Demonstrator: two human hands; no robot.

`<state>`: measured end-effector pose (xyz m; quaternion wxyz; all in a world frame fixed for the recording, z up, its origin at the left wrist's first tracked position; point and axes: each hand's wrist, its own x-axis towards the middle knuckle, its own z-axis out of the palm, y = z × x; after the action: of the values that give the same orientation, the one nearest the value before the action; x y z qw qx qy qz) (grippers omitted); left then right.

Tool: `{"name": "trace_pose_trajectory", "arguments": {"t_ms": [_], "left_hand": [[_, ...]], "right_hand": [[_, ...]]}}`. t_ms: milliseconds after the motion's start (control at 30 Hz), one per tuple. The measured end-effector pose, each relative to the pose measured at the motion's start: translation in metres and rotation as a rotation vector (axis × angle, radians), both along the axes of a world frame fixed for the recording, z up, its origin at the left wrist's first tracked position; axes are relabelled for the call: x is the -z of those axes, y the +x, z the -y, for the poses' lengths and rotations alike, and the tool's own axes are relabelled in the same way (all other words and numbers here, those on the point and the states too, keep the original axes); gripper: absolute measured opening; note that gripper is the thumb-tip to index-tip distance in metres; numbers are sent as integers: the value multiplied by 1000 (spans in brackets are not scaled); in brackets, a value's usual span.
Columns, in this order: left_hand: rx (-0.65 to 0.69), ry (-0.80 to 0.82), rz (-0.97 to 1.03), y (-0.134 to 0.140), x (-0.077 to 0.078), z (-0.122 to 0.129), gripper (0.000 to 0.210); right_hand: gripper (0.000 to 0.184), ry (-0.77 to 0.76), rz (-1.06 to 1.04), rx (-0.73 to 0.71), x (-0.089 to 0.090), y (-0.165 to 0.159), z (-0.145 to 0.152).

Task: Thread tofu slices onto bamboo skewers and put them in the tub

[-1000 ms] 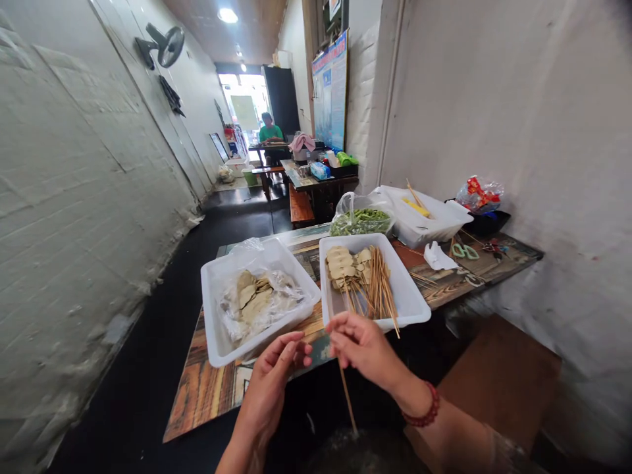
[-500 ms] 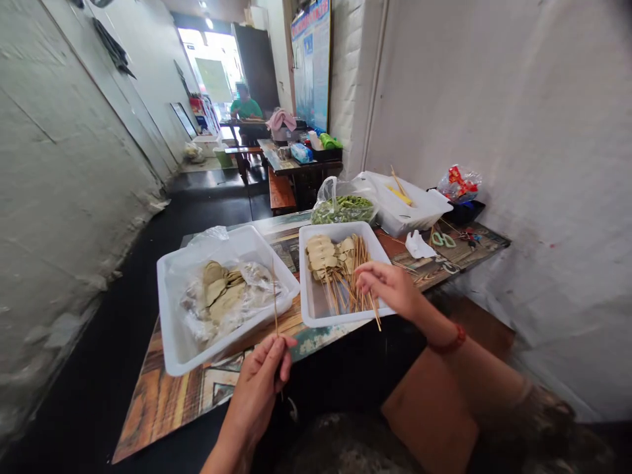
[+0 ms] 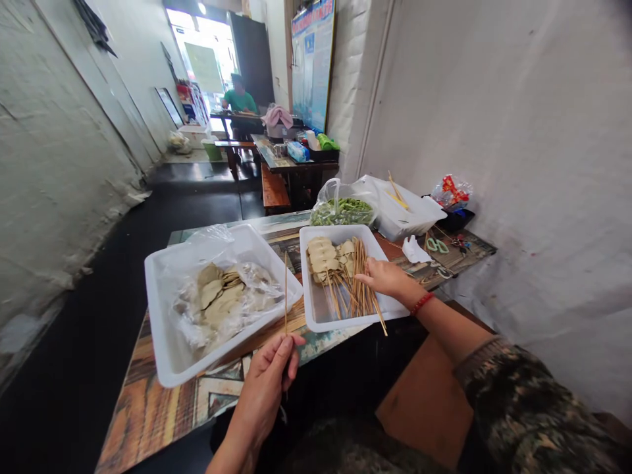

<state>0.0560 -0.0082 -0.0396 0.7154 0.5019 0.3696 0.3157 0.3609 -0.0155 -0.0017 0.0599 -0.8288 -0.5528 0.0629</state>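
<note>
My left hand (image 3: 276, 362) is closed around a thin bamboo skewer (image 3: 286, 293), held upright in front of the trays. My right hand (image 3: 388, 280) reaches over the right white tray (image 3: 316, 326), fingers curled at the bundle of bamboo skewers (image 3: 363, 289); whether one is pinched there is hidden. Tan flat slices threaded on skewers (image 3: 322, 257) lie in that tray's far left part. In the left white tray (image 3: 158, 329), loose tan slices (image 3: 222, 299) rest in a crumpled clear plastic bag (image 3: 257, 283).
Behind the right tray are a bag of green vegetables (image 3: 343, 212) and a white container (image 3: 407, 214). Green-handled scissors (image 3: 437, 245) and a crumpled white tissue (image 3: 415, 250) lie on the wooden table (image 3: 143, 395). A person in green (image 3: 240, 101) sits far back.
My right hand has lowered slightly and drawn in to the skewers in the right tray. The left hand still holds its skewer upright. The whole view has shifted a little.
</note>
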Motion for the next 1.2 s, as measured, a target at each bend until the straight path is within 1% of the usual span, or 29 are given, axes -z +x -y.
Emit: {"name": "trace_pose_trajectory", "arguments": {"t_ms": [67,133,167,300,333,467,600,733,1000,1200], "left_hand": [[3,-2,7,-1,0,-1,42],[4,-5,18,-2,0,-1,42],[4,-8,23,-3,0,-1,42],[12,-13,43,-5,1,-2,42],[17,-9,49,-6,1,-2,42],[27,0,72,-11,2,-5,39],[15,-2,91,-17,2,-6,38],[-7,-17,103,-23,3,-6,38],[-43,-29,98,-26,6,-11,39],[-37,-36,101,-22,7,-12,40]], "right_hand": [[51,-22,37,28,6,-4,-6],[58,-34,52,50,13,-7,-12],[56,-38,54,60,17,-7,-14],[34,-21,35,88,29,-3,-23],[32,-12,27,96,30,0,-25],[31,23,-9,145,35,10,-28],[32,51,-31,208,39,10,-31],[32,69,-41,241,39,6,-33],[35,113,-42,245,31,9,-23],[30,20,-89,215,28,6,-25]]}}
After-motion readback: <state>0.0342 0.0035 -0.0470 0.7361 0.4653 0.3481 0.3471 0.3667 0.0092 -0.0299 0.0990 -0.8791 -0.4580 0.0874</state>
